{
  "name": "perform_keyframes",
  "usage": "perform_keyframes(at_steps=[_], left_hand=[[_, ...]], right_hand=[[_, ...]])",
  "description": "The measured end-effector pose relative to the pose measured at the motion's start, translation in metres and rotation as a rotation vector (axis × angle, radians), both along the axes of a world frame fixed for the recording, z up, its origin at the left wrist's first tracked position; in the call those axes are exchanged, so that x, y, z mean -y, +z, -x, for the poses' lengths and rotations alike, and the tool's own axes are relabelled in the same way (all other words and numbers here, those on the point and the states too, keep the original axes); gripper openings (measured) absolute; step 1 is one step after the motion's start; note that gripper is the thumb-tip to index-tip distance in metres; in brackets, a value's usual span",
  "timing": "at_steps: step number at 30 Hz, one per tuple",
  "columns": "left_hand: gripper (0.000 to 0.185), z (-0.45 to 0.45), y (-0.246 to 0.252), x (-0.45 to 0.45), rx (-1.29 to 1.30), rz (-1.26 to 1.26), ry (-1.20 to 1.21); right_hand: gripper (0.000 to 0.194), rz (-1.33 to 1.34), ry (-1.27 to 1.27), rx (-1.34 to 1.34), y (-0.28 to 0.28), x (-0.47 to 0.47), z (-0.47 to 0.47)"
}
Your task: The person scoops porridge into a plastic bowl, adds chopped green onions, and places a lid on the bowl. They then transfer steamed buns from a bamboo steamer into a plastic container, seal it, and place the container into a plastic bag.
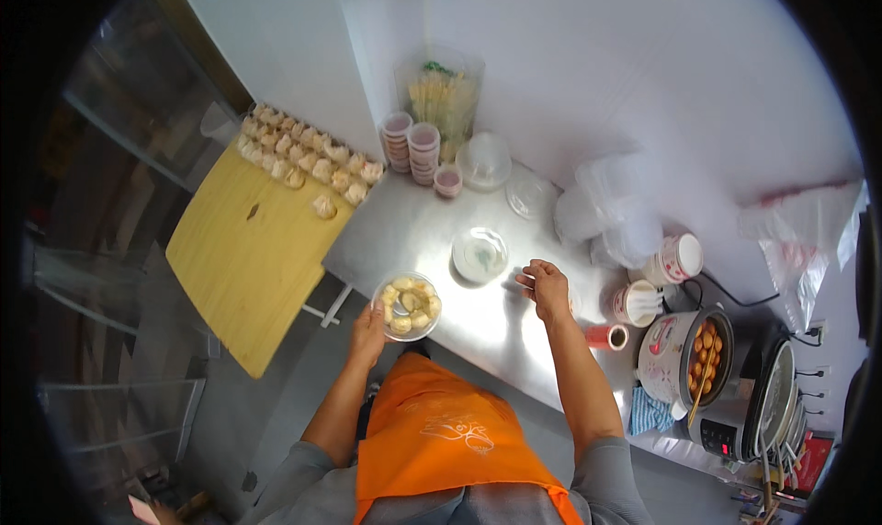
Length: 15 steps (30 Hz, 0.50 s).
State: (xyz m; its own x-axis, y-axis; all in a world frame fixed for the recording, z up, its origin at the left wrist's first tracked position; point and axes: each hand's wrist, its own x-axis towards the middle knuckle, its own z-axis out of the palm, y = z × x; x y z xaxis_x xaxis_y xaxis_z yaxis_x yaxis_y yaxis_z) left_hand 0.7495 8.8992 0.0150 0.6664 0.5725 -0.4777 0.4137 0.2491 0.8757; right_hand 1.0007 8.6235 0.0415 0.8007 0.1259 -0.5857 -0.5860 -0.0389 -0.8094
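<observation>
My left hand [366,335] grips the side of a round clear plastic bowl [422,338], tilted near the table's front edge. Pale dumpling-like pieces [402,323] form a ring inside it. Over the steel table [475,328], my right hand [549,292] hovers with nothing in it, its fingers loosely curled and apart. Left of that hand stands another round clear plastic bowl [480,256] with something greenish showing at its base. A clear round lid [528,198] lies farther back, beside stacked clear bowls [484,161].
Several small wrapped buns [310,154] line the back of a yellow wooden board [255,249]. Lidded sauce cups [423,154] stand against the wall. At right are a red roll [608,337], paper cups [637,304], a cooker [665,359] of brown eggs and a black cooker [730,415].
</observation>
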Motion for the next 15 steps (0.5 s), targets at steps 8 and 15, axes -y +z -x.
perform_keyframes(at_steps=[8,15], left_hand=[[0.051,-0.067,-0.002,-0.055,-0.055,0.101,-0.123],[0.053,-0.065,-0.003,-0.064,-0.130,0.103,-0.086]], right_hand=[[0.047,0.329,-0.050,-0.030,-0.037,-0.061,-0.114],[0.041,0.490,-0.113,-0.088,-0.046,-0.075,-0.141]])
